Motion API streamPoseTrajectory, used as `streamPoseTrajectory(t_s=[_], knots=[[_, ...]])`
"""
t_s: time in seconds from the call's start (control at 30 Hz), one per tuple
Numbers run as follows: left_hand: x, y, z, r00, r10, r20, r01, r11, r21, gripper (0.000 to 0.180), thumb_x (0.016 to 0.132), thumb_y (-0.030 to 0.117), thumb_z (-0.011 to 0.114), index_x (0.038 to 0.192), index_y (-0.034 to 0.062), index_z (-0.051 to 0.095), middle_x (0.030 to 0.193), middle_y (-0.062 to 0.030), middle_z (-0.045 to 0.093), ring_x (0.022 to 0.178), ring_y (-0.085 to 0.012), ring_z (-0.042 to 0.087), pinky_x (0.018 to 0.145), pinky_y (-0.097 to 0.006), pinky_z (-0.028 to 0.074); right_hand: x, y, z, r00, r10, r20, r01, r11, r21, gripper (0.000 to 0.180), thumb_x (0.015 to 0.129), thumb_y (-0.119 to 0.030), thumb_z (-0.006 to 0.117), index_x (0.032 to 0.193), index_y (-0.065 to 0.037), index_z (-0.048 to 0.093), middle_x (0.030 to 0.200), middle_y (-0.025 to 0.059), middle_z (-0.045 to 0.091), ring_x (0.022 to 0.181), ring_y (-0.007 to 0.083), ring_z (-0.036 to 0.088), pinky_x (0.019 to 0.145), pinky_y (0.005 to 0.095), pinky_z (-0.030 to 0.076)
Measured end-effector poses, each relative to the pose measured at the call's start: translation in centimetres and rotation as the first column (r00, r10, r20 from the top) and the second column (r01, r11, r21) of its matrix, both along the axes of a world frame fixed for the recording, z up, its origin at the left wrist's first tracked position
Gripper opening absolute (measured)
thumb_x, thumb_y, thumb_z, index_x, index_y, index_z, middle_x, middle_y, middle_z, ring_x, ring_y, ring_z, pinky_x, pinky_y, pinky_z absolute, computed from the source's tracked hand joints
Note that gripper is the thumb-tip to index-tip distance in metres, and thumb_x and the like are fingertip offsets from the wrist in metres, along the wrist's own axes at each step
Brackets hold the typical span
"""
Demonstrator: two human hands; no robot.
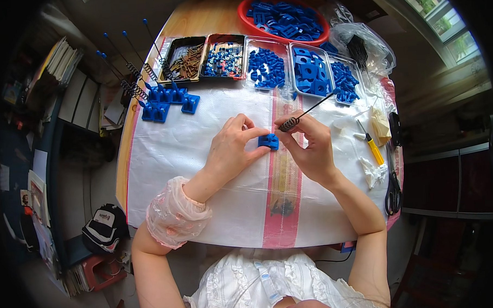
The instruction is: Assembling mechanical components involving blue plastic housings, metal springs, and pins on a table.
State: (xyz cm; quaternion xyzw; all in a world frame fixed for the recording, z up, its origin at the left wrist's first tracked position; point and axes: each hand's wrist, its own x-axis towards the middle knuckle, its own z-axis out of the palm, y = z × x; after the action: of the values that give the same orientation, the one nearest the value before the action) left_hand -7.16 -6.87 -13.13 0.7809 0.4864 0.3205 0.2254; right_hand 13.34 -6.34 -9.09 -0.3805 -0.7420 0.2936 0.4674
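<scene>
My left hand (232,146) pinches a small blue plastic base (268,141) on the white woven sheet (192,156) at the table's middle. My right hand (310,146) grips a black rod with a coiled spring (290,123) at its lower end, held right above the blue base; the rod slants up and to the right toward the trays. Both hands meet around the base. A pink plastic sleeve cover (175,213) wraps my left forearm.
Several finished blue bases with upright spring rods (163,100) stand at the back left. Trays of screws (184,59), small washers (224,60) and blue parts (265,66) line the back, with a red bowl of blue parts (285,17). A yellow screwdriver (372,147) and scissors (392,189) lie at the right.
</scene>
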Motion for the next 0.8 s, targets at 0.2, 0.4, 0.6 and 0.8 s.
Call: streamPoseTrajectory(t_s=[0.2, 0.4, 0.6, 0.8], knots=[[-0.01, 0.0, -0.04, 1.0, 0.0, -0.001, 0.0, 1.0, 0.006, 0.035, 0.077, 0.022, 0.089, 0.11, 0.016, 0.08, 0.103, -0.006, 0.062, 0.101, -0.0258, 0.063, 0.089, -0.04, 0.053, -0.05, -0.03, -0.06, 1.0, -0.003, 0.008, 0.003, 1.0, -0.007, 0.021, 0.086, 0.005, 0.079, 0.106, 0.003, 0.073, 0.093, 0.0117, 0.072, 0.081, 0.0213, 0.073, 0.072, 0.0319, 0.058], [-0.04, 0.02, -0.05, 1.0, 0.0, 0.001, 0.0, 1.0, 0.01, 0.036, 0.076, 0.022, 0.09, 0.11, 0.0155, 0.08, 0.102, -0.0064, 0.063, 0.1, -0.0261, 0.064, 0.088, -0.04, 0.054, -0.11, -0.04, -0.08, 1.0, 0.0, 0.013, 0.0, 1.0, 0.018, 0.02, 0.086, 0.005, 0.079, 0.105, 0.003, 0.073, 0.092, 0.0116, 0.071, 0.079, 0.0212, 0.072, 0.07, 0.0318, 0.057], [-0.02, 0.02, -0.08, 1.0, -0.002, -0.004, 0.003, 1.0, 0.017, 0.038, 0.075, 0.022, 0.09, 0.111, 0.0155, 0.079, 0.102, -0.0065, 0.062, 0.1, -0.0262, 0.064, 0.087, -0.04, 0.054, -0.38, -0.02, -0.13, 0.999, 0.008, 0.044, -0.01, 0.999, 0.043, 0.016, 0.086, 0.006, 0.078, 0.1, 0.003, 0.071, 0.09, 0.0107, 0.069, 0.077, 0.0214, 0.071, 0.069, 0.0315, 0.057], [-0.03, 0.01, -0.12, 1.0, 0.003, -0.003, -0.003, 1.0, 0.016, 0.037, 0.075, 0.022, 0.09, 0.11, 0.0151, 0.079, 0.102, -0.0066, 0.062, 0.1, -0.0262, 0.064, 0.087, -0.04, 0.054, -0.51, 0.0, -0.25, 0.998, 0.006, 0.057, -0.009, 0.998, 0.056, 0.014, 0.087, 0.005, 0.078, 0.099, 0.003, 0.07, 0.088, 0.0103, 0.068, 0.075, 0.0215, 0.07, 0.068, 0.0318, 0.055]])
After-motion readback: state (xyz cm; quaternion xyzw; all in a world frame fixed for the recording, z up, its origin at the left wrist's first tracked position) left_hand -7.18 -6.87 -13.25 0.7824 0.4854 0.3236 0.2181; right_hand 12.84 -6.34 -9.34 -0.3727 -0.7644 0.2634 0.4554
